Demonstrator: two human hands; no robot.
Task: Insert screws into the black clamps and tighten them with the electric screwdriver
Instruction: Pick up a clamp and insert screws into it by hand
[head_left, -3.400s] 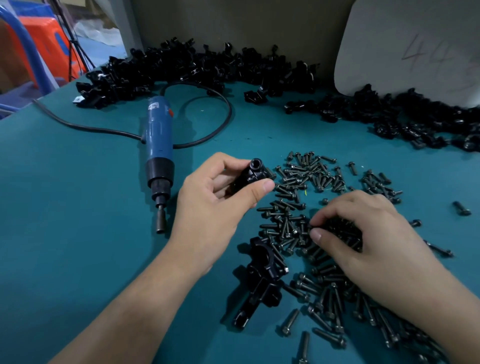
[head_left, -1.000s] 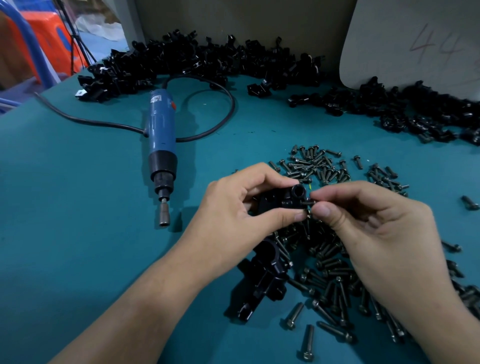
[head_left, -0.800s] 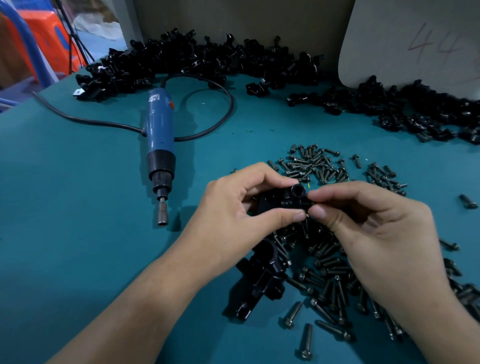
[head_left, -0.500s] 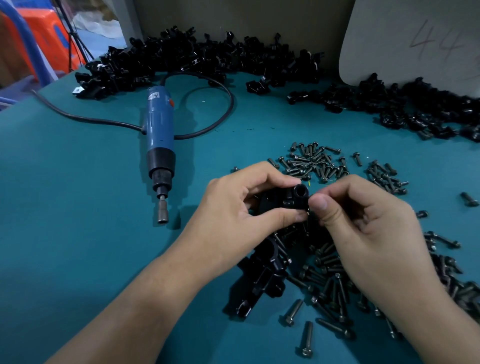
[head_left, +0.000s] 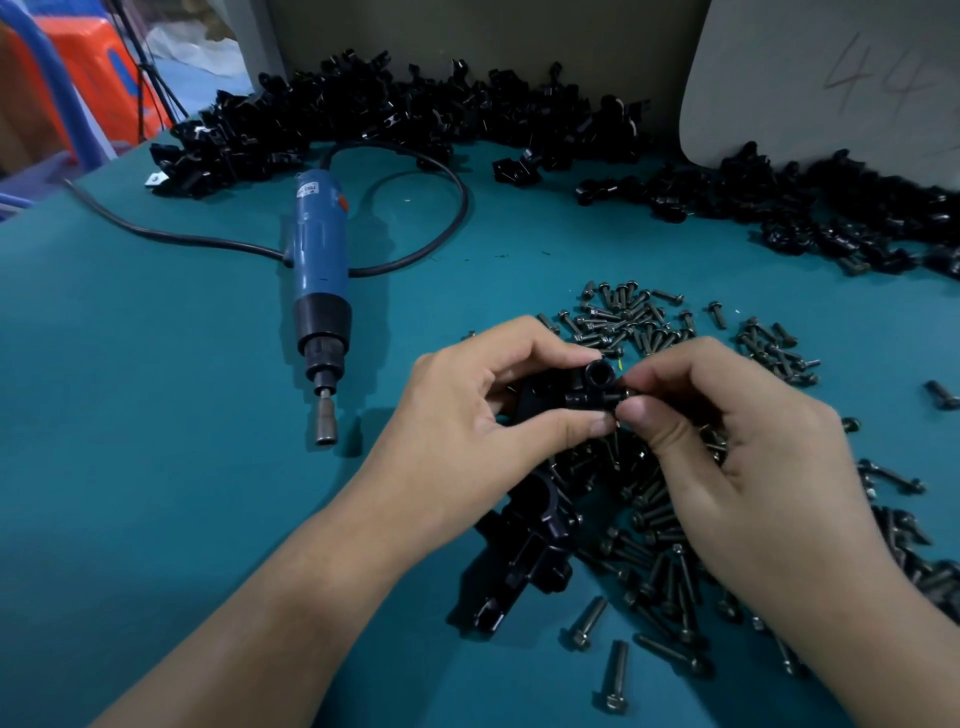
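Observation:
My left hand (head_left: 483, 415) grips a black clamp (head_left: 576, 392) above the table, thumb and fingers curled round it. My right hand (head_left: 727, 441) pinches a screw (head_left: 623, 393) at the clamp's right side; only the screw's head shows between thumb and forefinger. A spread of loose dark screws (head_left: 660, 525) lies under and around my right hand. A few more black clamps (head_left: 530, 551) sit just below my left hand. The blue electric screwdriver (head_left: 318, 291) lies on the table to the left, bit pointing toward me, touched by neither hand.
Heaps of black clamps run along the back edge (head_left: 395, 119) and the right rear (head_left: 810, 208). The screwdriver's black cable (head_left: 415, 239) loops behind it. A pale board (head_left: 810, 78) leans at the back right. The teal table (head_left: 156, 415) lies bare on the left.
My right hand left the screw pile with a screw and brought it to the clamp's side. Over the last second it has pushed the screw further in.

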